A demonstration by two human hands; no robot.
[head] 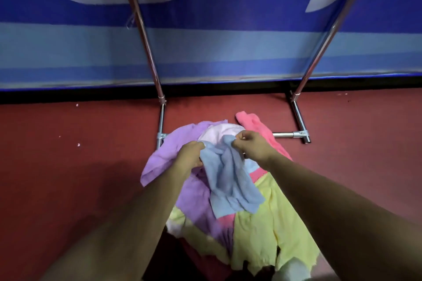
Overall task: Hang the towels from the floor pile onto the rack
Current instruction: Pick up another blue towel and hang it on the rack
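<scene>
Light-blue terry towel [230, 180] hangs lifted between both hands, its top edge bunched. The left hand [189, 157] grips one upper corner with curled fingers; the right hand [255, 146] pinches the other corner. Under the hands lies the floor pile: a lilac towel [159, 159] beneath and left of the left hand, a pale-yellow towel [269, 223] below the right forearm, a pink towel [253, 124] just beyond the right hand, and a whitish-pink towel [219, 131] beyond the gap between the hands. Farther beyond the hands stands the chrome tube rack [285, 134], its base bar partly covered by the pile, on a red floor [68, 143] before a blue-and-white banner [205, 52].
</scene>
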